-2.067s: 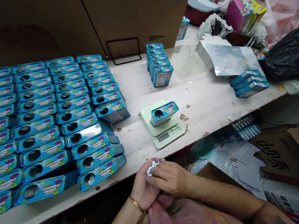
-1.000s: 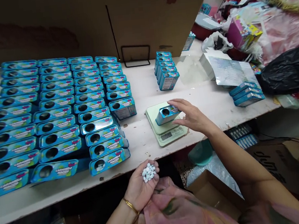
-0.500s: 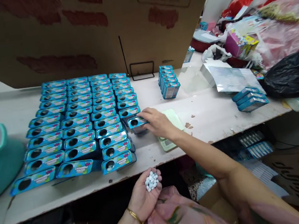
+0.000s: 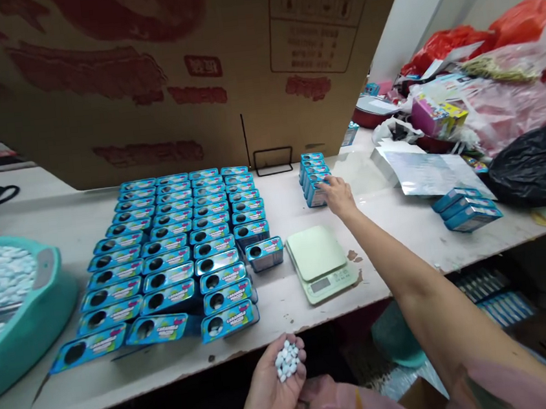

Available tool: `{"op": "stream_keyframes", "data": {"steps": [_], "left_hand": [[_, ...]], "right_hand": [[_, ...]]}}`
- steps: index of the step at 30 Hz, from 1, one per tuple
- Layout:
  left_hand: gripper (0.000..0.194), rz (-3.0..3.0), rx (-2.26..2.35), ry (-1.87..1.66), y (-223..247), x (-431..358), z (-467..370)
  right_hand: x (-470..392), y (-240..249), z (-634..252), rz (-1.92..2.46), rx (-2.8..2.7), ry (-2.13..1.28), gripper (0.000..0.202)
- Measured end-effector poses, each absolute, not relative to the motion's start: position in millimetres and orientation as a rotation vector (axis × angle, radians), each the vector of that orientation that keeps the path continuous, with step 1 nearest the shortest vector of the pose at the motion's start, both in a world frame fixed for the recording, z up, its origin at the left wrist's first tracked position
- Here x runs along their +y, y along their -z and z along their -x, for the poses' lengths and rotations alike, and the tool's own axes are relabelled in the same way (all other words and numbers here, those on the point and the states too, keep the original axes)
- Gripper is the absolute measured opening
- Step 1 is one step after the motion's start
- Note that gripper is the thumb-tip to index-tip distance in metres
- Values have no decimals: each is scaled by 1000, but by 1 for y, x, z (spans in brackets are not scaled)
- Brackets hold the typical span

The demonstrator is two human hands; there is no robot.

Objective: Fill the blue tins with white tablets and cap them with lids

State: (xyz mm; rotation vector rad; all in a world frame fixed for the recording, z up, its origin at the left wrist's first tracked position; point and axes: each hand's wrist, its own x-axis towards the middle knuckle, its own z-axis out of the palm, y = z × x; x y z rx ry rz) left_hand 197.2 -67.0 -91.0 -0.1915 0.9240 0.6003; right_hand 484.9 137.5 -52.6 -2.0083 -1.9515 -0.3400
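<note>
Pale blue-white in the left hand (image 4: 271, 387), lower middle of the frame: holding a small heap of candies (image 4: 288, 360), palm up and fingers curled, likely to stop any rolling off. Has the right hand (image 4: 339, 196) extended to the short row of tins (image 4: 316, 197), right of centre, fingers bent over the front one; cannot tell whether gripped or merely touched. See CARAMELO MACIZO tins (image 4: 168, 277) left of centre, packed upright in columns with round dark openings facing up, perhaps to save room and show the contents. Find one lone tin (image 4: 267, 255) between those columns and the kitchen scale (image 4: 314, 252), mid-frame, seemingly placed for easy reach. Note a teal basin (image 4: 68, 294) of similar candies (image 4: 6, 262), left edge, perhaps near for access.
</note>
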Motion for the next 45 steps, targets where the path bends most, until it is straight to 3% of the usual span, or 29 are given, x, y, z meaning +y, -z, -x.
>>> {"op": "stream_keyframes", "data": {"steps": [14,19,25,28,32,45], "left_hand": [[14,193,841,-650,77,-56,-209],[16,180,805,-689,75,-49,-210],[12,236,721,-670,80,-53,-212],[14,275,695,-598,84,-58,-212],[12,247,719,-576,87,-64,-213],[13,233,811,-594,80,-52,-218]], "right_hand": [[21,8,-428,1587,-2613,243,19],[0,5,-413,1502,-2481,183,23],[-64,18,-361,1197,-2618,-202,22],[-85,39,-343,1232,-2730,-315,28],[-87,55,-349,1253,-2753,-436,18],[-75,37,-354,1383,-2755,-458,20]]}}
